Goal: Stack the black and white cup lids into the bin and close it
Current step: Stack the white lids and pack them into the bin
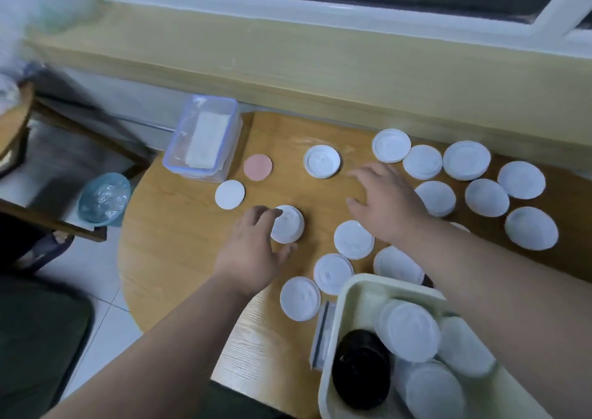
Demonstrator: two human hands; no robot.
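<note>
While the left hand (256, 248) is curling round a short stack of white lids (288, 226) at frame centre, the right hand (386, 202) is hovering beside it, fingers spread, grasping nothing. The bin (362, 290) at lower right is holding black lids (360, 370) and white stacks (410, 332); loose lids (520, 179) are lying across the table (192, 242).

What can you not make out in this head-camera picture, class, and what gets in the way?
- Head view: the bin runs off the bottom edge, so its lids cannot be counted.
- Head view: a white lid is almost wholly hidden by the right forearm.
- Head view: blur hides how many lids are in the white stack that the left hand grips.
- Head view: the top-left corner is only blur.
</note>
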